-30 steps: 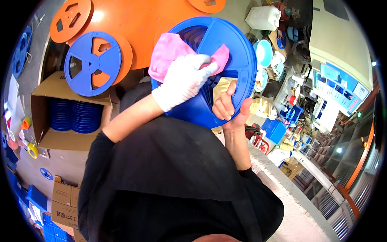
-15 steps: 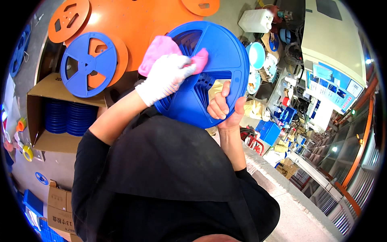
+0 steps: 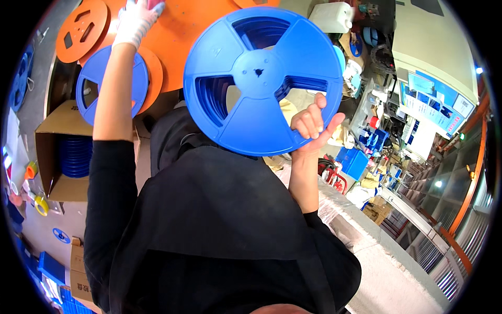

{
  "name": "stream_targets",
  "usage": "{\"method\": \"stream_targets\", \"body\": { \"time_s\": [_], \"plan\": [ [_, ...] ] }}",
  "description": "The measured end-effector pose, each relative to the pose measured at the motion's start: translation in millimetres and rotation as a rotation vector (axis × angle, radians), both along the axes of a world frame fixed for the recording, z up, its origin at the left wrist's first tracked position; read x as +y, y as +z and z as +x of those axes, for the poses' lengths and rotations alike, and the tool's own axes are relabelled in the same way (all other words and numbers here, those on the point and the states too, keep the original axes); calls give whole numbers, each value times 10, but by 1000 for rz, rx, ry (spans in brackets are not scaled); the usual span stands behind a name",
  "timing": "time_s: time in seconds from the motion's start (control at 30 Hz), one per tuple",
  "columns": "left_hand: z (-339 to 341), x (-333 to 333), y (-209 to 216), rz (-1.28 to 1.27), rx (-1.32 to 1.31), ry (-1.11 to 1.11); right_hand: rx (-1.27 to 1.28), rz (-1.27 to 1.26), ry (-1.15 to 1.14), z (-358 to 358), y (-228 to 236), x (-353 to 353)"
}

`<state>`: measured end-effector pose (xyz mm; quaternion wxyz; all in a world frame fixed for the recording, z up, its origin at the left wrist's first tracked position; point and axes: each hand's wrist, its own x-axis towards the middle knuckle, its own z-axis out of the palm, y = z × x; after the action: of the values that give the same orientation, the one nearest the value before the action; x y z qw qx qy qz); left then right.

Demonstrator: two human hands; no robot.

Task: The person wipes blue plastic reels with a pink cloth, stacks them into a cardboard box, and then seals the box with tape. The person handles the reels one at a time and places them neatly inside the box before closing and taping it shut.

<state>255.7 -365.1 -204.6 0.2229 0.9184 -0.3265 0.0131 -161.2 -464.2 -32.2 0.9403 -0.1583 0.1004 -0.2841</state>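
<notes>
A stack of large blue plastic reels (image 3: 212,60) with cut-out windows stands tilted up in front of me, its outer face turned toward me. My right hand (image 3: 314,125), bare, grips the stack at its lower right, fingers hooked through a window and thumb outside the rim. Far off at the upper left, my left hand (image 3: 137,23) wears a white glove and reaches over the orange table top (image 3: 175,31). A small bit of pink cloth (image 3: 156,5) shows at its fingers; the rest is cut off by the picture's upper edge.
Below my left forearm lies another blue reel (image 3: 137,78) on an orange disc (image 3: 151,83). A second orange disc (image 3: 82,31) is further left. An open cardboard box (image 3: 60,118) holds stacked blue reels. A white jerrycan (image 3: 332,17) stands beyond the held stack.
My left hand has left the reel face and swung up and left with the pink cloth. The reel stack has shifted up and right, its front now fully in view, still in my right hand.
</notes>
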Motion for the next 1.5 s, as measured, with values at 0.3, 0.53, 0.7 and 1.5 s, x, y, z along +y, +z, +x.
{"method": "stream_targets", "body": {
  "time_s": [0.3,0.53,0.7,1.5],
  "plan": [
    [-1183,1014,333,-552,91,-325,-88,76,-30,317,30,-93],
    [-1592,1444,885,-225,43,-810,46,70,56,732,210,101],
    [-1584,2011,929,-229,263,-695,531,-339,70,982,365,370],
    [-1899,3906,923,-1468,1700,257,781,-450,194,978,-3,914]
  ]
}}
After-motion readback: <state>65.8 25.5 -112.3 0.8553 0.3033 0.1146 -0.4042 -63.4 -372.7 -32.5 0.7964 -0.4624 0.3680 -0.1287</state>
